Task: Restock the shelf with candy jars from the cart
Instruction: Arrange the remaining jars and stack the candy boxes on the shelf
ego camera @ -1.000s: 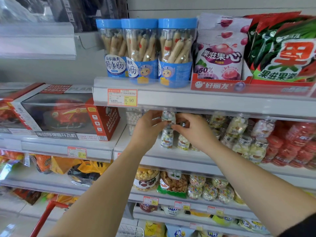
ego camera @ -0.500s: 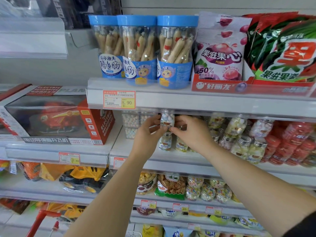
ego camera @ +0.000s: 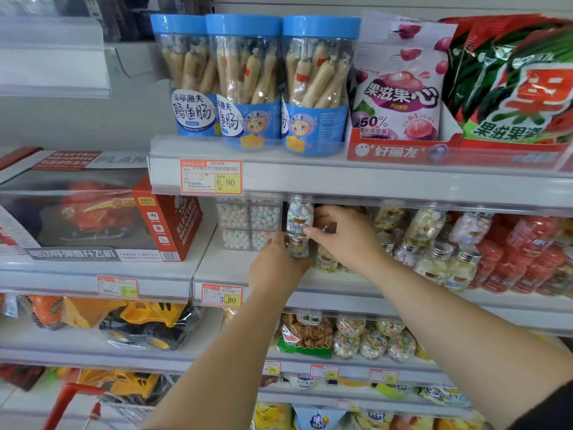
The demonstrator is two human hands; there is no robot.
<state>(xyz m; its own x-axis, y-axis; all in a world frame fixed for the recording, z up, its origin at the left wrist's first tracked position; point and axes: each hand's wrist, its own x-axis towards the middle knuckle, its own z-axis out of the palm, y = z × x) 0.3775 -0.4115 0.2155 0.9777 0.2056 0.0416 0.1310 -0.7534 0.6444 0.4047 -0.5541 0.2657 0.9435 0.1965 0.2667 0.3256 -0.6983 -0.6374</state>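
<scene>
Two small clear candy jars stand stacked on the middle shelf (ego camera: 279,291). The upper candy jar (ego camera: 299,217) holds pastel sweets and reaches up under the shelf above. My right hand (ego camera: 344,240) pinches it from the right with thumb and fingers. The lower candy jar (ego camera: 299,248) with a silver lid sits beneath it, and my left hand (ego camera: 276,268) grips it from the left. More silver-lidded candy jars (ego camera: 434,249) fill the shelf to the right. A red cart handle (ego camera: 69,401) shows at the bottom left.
Clear boxes of pastel candy (ego camera: 248,225) stand just left of the stack. Red jars (ego camera: 527,259) crowd the far right. Blue-lidded sausage tubs (ego camera: 248,85) and snack bags (ego camera: 400,82) sit on the shelf above. A boxed toy helicopter (ego camera: 93,212) lies to the left.
My left hand has dropped from the upper jar to the lower jar. My right hand stays on the upper jar. The view has shifted slightly.
</scene>
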